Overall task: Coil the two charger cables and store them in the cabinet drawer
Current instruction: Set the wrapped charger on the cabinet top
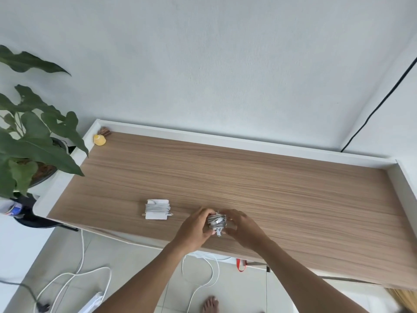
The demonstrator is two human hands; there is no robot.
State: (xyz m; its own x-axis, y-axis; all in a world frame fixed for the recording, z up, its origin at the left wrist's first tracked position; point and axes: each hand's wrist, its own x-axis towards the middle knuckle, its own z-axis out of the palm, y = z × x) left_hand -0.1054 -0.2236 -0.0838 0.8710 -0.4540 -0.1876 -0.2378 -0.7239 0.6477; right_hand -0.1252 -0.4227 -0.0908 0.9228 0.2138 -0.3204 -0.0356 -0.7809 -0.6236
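A white charger [157, 209] with its grey cable wound round it lies on the wooden cabinet top [248, 184], left of my hands. A second charger with its coiled cable [217, 221] is held between both hands just above the front part of the top. My left hand [195, 227] grips its left side and my right hand [241, 224] grips its right side, fingers curled round it. A short cable end with a plug sticks out at the bottom of the bundle. No drawer is in view.
A small yellow object [99, 139] sits in the far left corner of the top. A potted plant [29, 141] stands left of the cabinet. White cables [81, 267] trail on the tiled floor, and my bare foot [209, 304] shows below.
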